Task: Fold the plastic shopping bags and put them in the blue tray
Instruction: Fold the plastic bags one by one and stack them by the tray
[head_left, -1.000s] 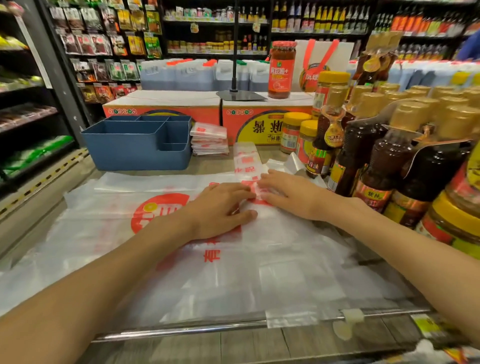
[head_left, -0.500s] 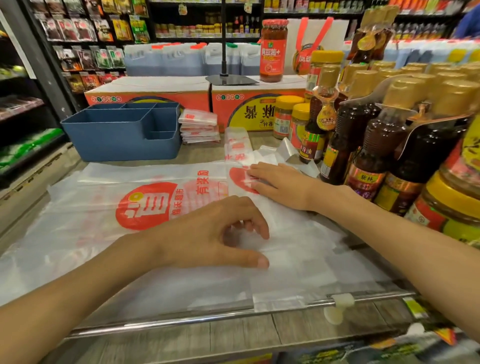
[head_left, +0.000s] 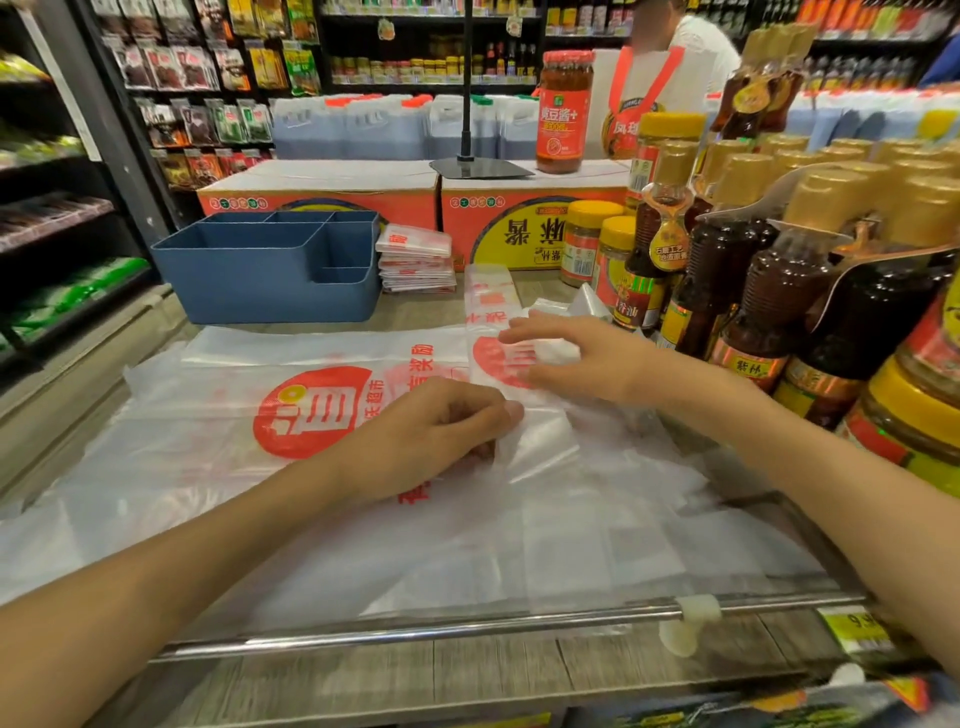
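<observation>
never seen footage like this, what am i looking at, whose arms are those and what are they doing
No machine here: a person wears a wide-angle camera on their head, so the single picture looks forward and down along their own two arms in a shop aisle. On the counter lies a large thin white plastic shopping bag with a red round logo, spread flat. The left hand pinches a fold of that bag in its curled fingers. The right hand lies with fairly straight fingers on the bag's far end. Behind stand an empty-looking blue plastic tray with compartments and, beside it, a small stack of already folded bags. Brown sauce bottles with gold caps crowd the right side.
</observation>
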